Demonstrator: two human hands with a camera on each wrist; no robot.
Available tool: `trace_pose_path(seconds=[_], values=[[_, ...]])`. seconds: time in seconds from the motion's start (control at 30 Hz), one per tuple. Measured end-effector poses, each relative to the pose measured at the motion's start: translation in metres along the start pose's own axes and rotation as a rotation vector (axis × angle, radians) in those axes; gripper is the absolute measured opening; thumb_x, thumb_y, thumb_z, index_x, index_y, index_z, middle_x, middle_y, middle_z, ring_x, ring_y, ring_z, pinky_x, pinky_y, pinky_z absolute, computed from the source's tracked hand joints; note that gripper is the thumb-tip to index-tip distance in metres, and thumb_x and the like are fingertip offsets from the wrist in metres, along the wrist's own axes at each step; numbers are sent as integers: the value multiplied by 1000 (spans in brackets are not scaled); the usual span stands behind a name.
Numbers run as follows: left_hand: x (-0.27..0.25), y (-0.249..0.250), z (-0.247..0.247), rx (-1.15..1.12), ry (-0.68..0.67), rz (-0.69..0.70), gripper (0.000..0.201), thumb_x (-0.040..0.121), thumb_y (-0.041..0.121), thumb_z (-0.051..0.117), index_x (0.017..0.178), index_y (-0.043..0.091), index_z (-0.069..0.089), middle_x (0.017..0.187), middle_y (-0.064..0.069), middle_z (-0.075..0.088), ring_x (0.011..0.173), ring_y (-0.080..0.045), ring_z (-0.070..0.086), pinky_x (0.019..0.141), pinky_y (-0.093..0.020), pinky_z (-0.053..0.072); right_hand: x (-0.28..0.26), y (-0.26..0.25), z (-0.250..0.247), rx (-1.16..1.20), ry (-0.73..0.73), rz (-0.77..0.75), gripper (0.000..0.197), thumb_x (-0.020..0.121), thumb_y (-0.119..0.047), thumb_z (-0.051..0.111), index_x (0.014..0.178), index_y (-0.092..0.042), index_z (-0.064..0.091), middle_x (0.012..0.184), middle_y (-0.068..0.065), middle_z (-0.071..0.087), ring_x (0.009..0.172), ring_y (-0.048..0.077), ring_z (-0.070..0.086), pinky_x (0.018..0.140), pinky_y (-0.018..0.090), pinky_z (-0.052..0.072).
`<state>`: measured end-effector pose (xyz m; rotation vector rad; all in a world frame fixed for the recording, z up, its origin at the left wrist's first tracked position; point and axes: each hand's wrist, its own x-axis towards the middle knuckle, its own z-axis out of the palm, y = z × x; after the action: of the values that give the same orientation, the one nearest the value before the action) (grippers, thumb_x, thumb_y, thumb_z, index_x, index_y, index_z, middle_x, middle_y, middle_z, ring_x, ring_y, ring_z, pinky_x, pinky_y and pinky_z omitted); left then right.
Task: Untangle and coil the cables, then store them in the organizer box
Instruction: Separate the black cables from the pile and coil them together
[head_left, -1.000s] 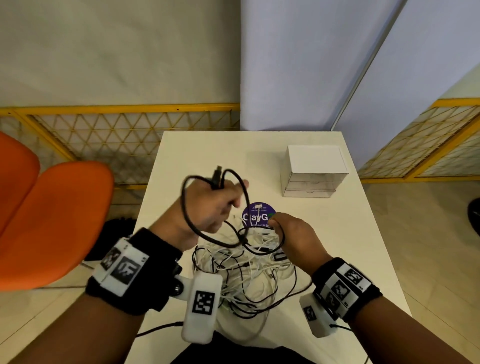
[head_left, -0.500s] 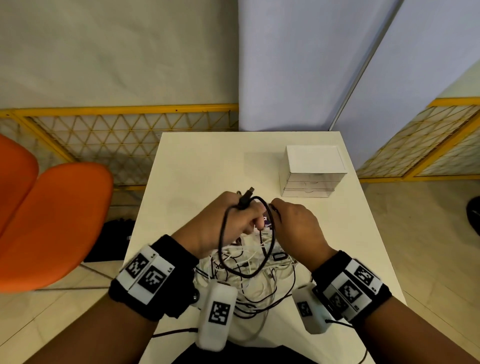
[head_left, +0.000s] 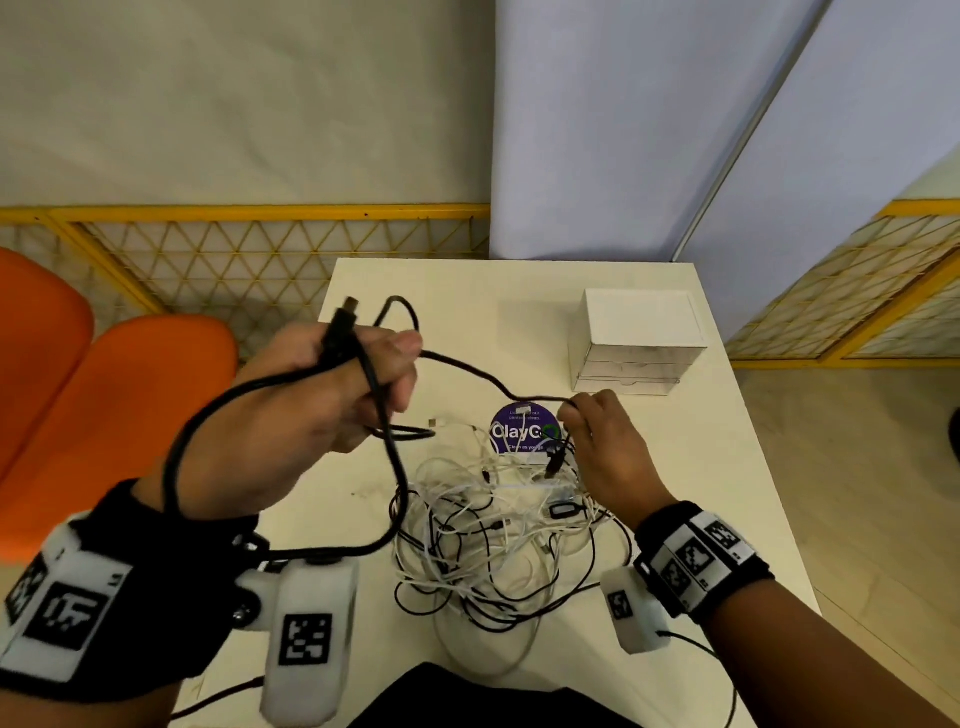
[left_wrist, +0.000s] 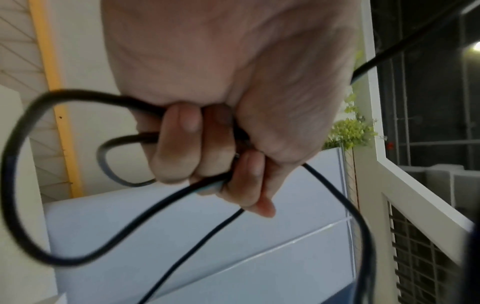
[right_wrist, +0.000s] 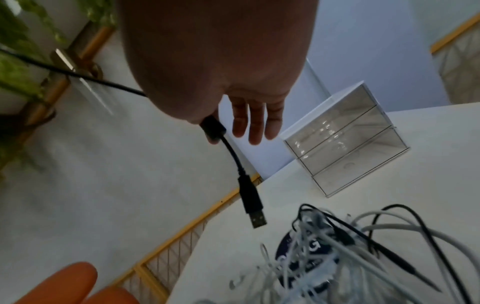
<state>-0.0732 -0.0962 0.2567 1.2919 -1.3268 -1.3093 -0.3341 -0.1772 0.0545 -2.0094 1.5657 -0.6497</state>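
My left hand (head_left: 332, 395) is raised over the table's left side and grips loops of a black cable (head_left: 467, 371) in its fist (left_wrist: 207, 154); a plug sticks up above the knuckles. The cable runs right to my right hand (head_left: 597, 431), which pinches it near its USB plug (right_wrist: 253, 205) hanging above the pile. A tangle of white and black cables (head_left: 493, 535) lies on the white table (head_left: 727, 467) below both hands. The organizer box (head_left: 639, 338), white with clear drawer fronts (right_wrist: 345, 148), stands at the far right, closed.
A round purple sticker (head_left: 524, 431) lies on the table under the pile's far edge. An orange chair (head_left: 104, 415) stands left of the table. Yellow lattice railing (head_left: 260, 249) runs behind, with grey partition panels (head_left: 623, 130) beyond the table.
My left hand has swung up and to the left with the black loops. The cable is now stretched between both hands, and my right hand has moved slightly right.
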Motion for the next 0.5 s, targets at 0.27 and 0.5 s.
trace_pose_path(seconds=[0.27,0.5], values=[[0,-50,-42,-51,97,-156,48,65,52,83,97,17,77,86,-16,75,36,-5,21,39,-12,18,2,5,-55,598,165,367,46,99,-52,47,76,-13,53,55,3,36,44,17,31,43,26,30],[-18,-111,-44,-28,193,-370,33,83,5,68,115,4,64,98,-31,68,44,-12,41,42,-24,35,-38,65,-85,678,434,711,44,95,-59,49,84,-17,58,58,-1,32,48,16,29,47,28,27]])
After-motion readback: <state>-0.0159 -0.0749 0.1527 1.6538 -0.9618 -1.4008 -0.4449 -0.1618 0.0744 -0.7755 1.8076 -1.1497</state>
